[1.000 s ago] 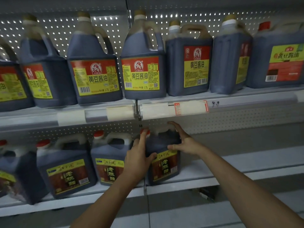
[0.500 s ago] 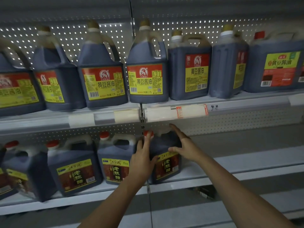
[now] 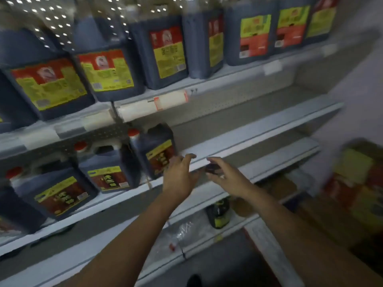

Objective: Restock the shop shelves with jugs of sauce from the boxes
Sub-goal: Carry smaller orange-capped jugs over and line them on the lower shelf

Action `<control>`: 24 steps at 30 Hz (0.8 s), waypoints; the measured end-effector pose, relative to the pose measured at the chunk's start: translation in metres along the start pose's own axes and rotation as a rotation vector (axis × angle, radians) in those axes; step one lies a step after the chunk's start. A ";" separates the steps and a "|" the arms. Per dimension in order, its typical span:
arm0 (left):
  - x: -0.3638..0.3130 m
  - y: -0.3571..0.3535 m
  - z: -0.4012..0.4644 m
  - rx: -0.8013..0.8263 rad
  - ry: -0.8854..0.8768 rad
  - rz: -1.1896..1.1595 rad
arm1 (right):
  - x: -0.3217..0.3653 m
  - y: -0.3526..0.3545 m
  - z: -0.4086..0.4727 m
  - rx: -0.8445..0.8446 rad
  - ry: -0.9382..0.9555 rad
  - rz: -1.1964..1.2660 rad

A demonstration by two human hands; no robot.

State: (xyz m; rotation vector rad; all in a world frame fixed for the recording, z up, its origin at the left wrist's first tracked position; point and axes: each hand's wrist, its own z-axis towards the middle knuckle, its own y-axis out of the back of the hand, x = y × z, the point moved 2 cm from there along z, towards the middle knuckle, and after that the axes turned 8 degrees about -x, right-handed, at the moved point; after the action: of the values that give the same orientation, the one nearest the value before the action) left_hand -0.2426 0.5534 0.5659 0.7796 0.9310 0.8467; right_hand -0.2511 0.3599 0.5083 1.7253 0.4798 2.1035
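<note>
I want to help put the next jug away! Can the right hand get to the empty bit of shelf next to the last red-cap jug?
Probably yes. The right hand holds nothing and the middle shelf beside the last jug looks bare.

Two bare forearms reach in from the bottom edge, no sleeves showing. The left hand (image 3: 179, 177) and right hand (image 3: 226, 177) wear no gloves, rings or watch. Motion blur softens the fingers.

jug left of fingers (image 3: 158, 151): dark, red cap, yellow-red label | shelf under fingers (image 3: 259, 131): white | back panel (image 3: 217, 104): perforated grey
</note>
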 end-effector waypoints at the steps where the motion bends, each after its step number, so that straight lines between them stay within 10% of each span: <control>1: -0.023 -0.015 -0.007 0.058 -0.035 -0.032 | -0.011 0.017 -0.028 -0.034 -0.044 -0.010; 12: -0.292 -0.193 -0.153 0.750 -0.737 -0.168 | -0.174 0.142 -0.402 -0.664 -0.793 -0.004; 24: -0.379 -0.430 -0.332 1.481 -1.320 -0.015 | -0.282 0.000 -0.601 -1.228 -1.550 0.238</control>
State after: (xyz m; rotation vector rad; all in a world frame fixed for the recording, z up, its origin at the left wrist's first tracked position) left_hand -0.5564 0.0954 0.2048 2.1744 0.1605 -0.6427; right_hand -0.7911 0.2067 0.1544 1.8284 -1.1807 0.2786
